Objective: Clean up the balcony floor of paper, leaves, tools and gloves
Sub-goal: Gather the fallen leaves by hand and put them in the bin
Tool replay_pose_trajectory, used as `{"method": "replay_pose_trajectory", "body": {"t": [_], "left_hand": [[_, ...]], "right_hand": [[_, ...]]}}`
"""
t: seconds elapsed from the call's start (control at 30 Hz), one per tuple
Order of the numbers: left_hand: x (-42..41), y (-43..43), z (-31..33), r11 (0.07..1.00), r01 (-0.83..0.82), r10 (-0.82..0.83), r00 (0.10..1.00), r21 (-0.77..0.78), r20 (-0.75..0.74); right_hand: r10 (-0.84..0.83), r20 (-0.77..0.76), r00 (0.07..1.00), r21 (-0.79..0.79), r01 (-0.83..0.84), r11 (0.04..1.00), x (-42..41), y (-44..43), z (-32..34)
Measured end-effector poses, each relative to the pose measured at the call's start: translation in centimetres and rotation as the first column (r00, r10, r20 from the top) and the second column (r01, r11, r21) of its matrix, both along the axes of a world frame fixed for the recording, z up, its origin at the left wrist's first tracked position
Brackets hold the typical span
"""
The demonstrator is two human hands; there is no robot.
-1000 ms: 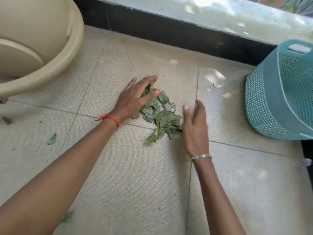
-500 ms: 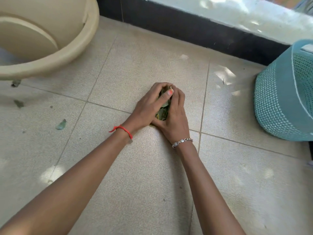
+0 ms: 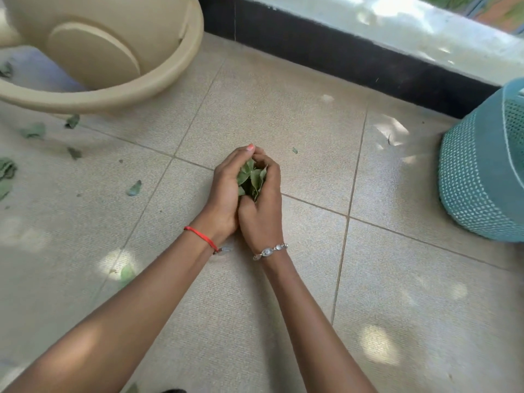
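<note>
I see my left grip point(image 3: 224, 194) and right grip point(image 3: 263, 217) cupped side by side, both curled round a bunch of green leaves point(image 3: 251, 180) pressed between the palms. I cannot tell whether they touch the beige tiled balcony floor point(image 3: 283, 321). Loose green leaf scraps point(image 3: 134, 188) lie on the floor at left, near a tilted beige plastic basin point(image 3: 175, 86). A teal perforated plastic basket point(image 3: 476, 180) stands well apart at right. A red thread point(image 3: 202, 236) circles the left wrist, a silver bracelet point(image 3: 269, 251) the right.

Both hands point(image 3: 246, 199) cup leaves point(image 3: 251, 180) above floor point(image 3: 283, 123).
</note>
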State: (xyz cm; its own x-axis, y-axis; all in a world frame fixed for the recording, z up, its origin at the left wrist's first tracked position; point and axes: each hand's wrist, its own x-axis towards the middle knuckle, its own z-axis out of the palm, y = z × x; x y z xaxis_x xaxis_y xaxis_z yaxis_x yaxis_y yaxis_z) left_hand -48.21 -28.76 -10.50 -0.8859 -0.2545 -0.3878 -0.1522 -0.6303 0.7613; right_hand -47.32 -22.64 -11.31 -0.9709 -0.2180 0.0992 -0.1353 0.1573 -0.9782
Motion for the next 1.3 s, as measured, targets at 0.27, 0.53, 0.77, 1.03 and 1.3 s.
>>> {"method": "replay_pose_trajectory", "body": {"t": [0.27, 0.53, 0.77, 1.03, 1.3], "left_hand": [[4.3, -0.5, 2.6, 0.969, -0.036, 0.048, 0.998, 0.245, -0.046], [6.7, -1.5, 2.3, 0.943, -0.035, 0.026, 0.999, 0.332, 0.031], [7.0, -1.6, 1.4, 0.918, -0.064, 0.039, 0.997, 0.39, 0.071], [5.5, -1.9, 0.5, 0.871, -0.277, 0.238, 0.96, 0.406, 0.144], [5.9, -4.0, 0.6, 0.816, -0.397, 0.374, 0.917, 0.419, 0.141]], "right_hand": [[-0.053, 0.043, 0.998, 0.029, 0.052, 0.998, 2.6, -3.3, 1.7], [-0.053, -0.151, 0.987, 0.409, 0.111, 0.906, 3.4, -4.6, 0.7], [0.113, -0.143, 0.983, 0.651, 0.008, 0.759, 3.3, -4.0, 1.0], [0.014, 0.05, 0.999, 0.255, -0.026, 0.967, 1.5, -2.9, 2.5], [0.047, -0.038, 0.998, 0.763, -0.001, 0.646, -4.6, 2.7, -1.0]]}}
